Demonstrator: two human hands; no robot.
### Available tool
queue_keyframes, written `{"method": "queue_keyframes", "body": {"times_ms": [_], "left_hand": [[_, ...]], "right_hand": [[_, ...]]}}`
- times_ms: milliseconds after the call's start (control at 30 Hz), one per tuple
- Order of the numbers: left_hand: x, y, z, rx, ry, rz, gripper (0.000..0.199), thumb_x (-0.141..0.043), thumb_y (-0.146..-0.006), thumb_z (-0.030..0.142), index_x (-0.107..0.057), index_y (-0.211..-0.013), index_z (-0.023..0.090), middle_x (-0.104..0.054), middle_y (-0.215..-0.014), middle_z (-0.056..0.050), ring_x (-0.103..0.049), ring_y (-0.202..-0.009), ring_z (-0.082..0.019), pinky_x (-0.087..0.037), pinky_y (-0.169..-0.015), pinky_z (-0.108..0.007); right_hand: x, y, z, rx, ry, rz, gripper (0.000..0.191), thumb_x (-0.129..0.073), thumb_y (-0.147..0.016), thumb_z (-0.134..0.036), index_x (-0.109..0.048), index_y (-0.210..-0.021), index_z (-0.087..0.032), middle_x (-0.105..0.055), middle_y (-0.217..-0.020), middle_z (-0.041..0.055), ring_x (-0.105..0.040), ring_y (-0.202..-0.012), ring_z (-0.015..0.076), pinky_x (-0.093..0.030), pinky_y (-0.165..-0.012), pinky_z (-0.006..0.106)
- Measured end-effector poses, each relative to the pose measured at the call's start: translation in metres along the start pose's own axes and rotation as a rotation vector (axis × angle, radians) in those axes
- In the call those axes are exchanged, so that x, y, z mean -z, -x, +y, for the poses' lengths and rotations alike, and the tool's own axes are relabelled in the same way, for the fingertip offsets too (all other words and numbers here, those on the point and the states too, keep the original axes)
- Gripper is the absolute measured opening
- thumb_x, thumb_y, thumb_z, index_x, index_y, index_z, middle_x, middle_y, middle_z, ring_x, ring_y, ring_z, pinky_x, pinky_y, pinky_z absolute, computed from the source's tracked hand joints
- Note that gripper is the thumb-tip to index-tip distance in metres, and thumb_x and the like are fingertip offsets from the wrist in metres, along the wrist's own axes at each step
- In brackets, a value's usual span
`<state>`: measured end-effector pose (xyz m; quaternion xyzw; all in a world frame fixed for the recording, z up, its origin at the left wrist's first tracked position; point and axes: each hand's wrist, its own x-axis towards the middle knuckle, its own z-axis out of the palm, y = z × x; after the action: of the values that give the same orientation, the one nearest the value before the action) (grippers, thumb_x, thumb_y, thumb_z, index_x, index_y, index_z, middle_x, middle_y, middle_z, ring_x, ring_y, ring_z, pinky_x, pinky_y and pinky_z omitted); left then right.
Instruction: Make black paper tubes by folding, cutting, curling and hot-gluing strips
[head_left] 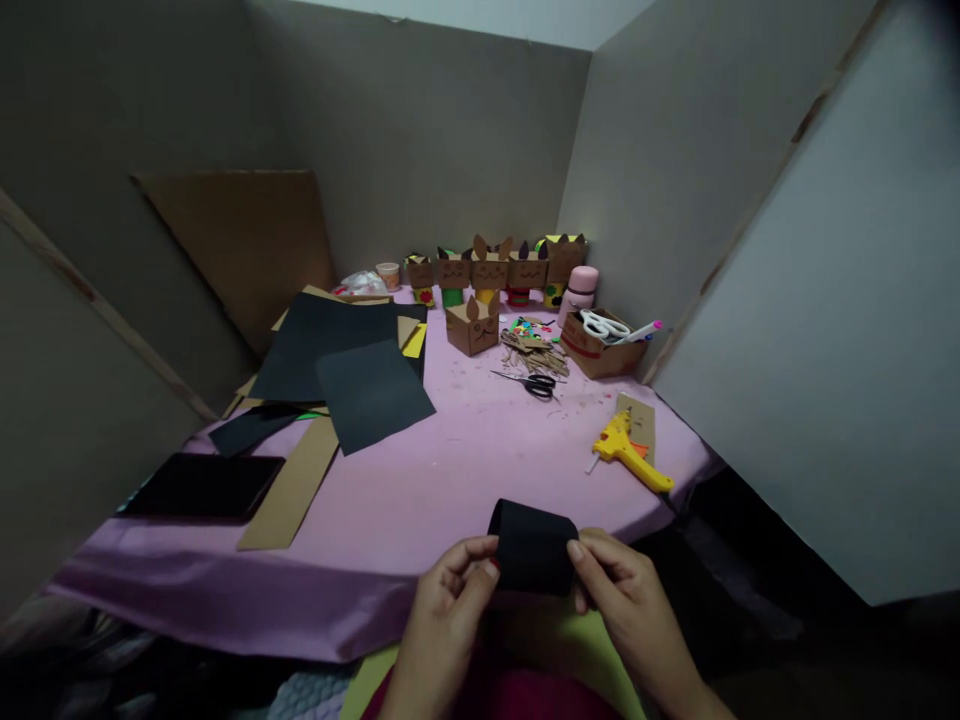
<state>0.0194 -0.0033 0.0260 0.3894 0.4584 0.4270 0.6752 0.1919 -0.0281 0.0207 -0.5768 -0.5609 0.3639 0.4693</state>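
A piece of black paper, curled over at its left side, is held just off the table's front edge. My left hand pinches its left end between thumb and fingers. At the right end, my right hand grips it the same way, thumb on the near face. Beyond, to the right, a yellow glue gun lies on a cardboard piece. Black scissors lie mid-table. Large black sheets are stacked at the left.
A dark tablet and a cardboard strip lie front left. Cardboard scraps and a cat-faced box stand farther back, before several cat-faced figures. At right are a pink bottle and a tool box.
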Motion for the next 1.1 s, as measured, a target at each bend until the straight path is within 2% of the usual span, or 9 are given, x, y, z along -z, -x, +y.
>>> {"method": "queue_keyframes", "body": {"times_ms": [200, 333, 533, 700, 900, 1000, 1100], "left_hand": [[0.001, 0.001, 0.001, 0.028, -0.011, -0.016, 0.031, -0.065, -0.066, 0.036, -0.064, -0.089, 0.016, -0.071, -0.087, -0.008, -0.061, -0.087, -0.025, -0.044, -0.072, -0.034], [0.001, 0.001, 0.001, -0.014, -0.063, -0.032, 0.03, -0.064, -0.069, 0.037, -0.065, -0.091, 0.016, -0.07, -0.091, -0.008, -0.06, -0.092, -0.026, -0.043, -0.073, -0.033], [0.002, -0.004, -0.008, -0.063, -0.074, -0.022, 0.032, -0.063, -0.071, 0.043, -0.066, -0.091, 0.018, -0.07, -0.089, -0.006, -0.06, -0.086, -0.022, -0.043, -0.07, -0.029], [-0.002, -0.003, -0.001, -0.05, -0.059, -0.005, 0.028, -0.068, -0.066, 0.04, -0.066, -0.081, 0.016, -0.069, -0.079, -0.005, -0.058, -0.074, -0.019, -0.043, -0.069, -0.029], [-0.005, -0.001, 0.0, -0.024, -0.1, 0.022, 0.019, -0.067, -0.066, 0.035, -0.06, -0.064, 0.017, -0.055, -0.061, 0.002, -0.047, -0.06, -0.013, -0.039, -0.058, -0.025], [-0.002, -0.002, -0.004, -0.03, -0.125, 0.003, 0.02, -0.065, -0.068, 0.036, -0.059, -0.065, 0.017, -0.054, -0.062, 0.002, -0.047, -0.061, -0.014, -0.039, -0.058, -0.025], [-0.001, -0.003, -0.005, -0.046, -0.13, -0.055, 0.021, -0.063, -0.071, 0.038, -0.061, -0.073, 0.017, -0.059, -0.07, -0.001, -0.052, -0.069, -0.016, -0.042, -0.064, -0.027]], "right_hand": [[-0.002, 0.003, 0.003, 0.075, 0.081, 0.038, 0.04, -0.042, -0.09, -0.035, -0.044, -0.053, -0.019, -0.044, -0.054, -0.0026, -0.045, -0.054, 0.0127, -0.032, -0.055, 0.024], [-0.001, 0.004, 0.003, 0.088, 0.096, 0.047, 0.039, -0.041, -0.09, -0.034, -0.043, -0.054, -0.02, -0.043, -0.055, -0.0028, -0.045, -0.054, 0.0124, -0.032, -0.054, 0.024], [-0.003, 0.003, 0.003, 0.161, 0.166, 0.055, 0.038, -0.041, -0.09, -0.03, -0.042, -0.054, -0.02, -0.043, -0.056, -0.0021, -0.045, -0.054, 0.0123, -0.031, -0.053, 0.024], [-0.004, 0.004, 0.003, 0.232, 0.198, 0.053, 0.033, -0.04, -0.09, -0.027, -0.043, -0.058, -0.019, -0.042, -0.058, -0.0014, -0.044, -0.055, 0.013, -0.032, -0.053, 0.025], [-0.004, 0.005, 0.004, 0.225, 0.193, 0.038, 0.029, -0.039, -0.09, -0.027, -0.049, -0.063, -0.018, -0.047, -0.062, 0.0011, -0.047, -0.059, 0.0145, -0.034, -0.056, 0.025], [-0.005, 0.005, 0.005, 0.196, 0.181, 0.034, 0.033, -0.04, -0.09, -0.028, -0.046, -0.059, -0.019, -0.045, -0.059, -0.0003, -0.045, -0.057, 0.0138, -0.033, -0.055, 0.025], [-0.004, 0.004, 0.006, 0.139, 0.15, 0.028, 0.036, -0.04, -0.09, -0.031, -0.044, -0.057, -0.019, -0.043, -0.057, -0.0018, -0.045, -0.055, 0.013, -0.032, -0.054, 0.025]]}}
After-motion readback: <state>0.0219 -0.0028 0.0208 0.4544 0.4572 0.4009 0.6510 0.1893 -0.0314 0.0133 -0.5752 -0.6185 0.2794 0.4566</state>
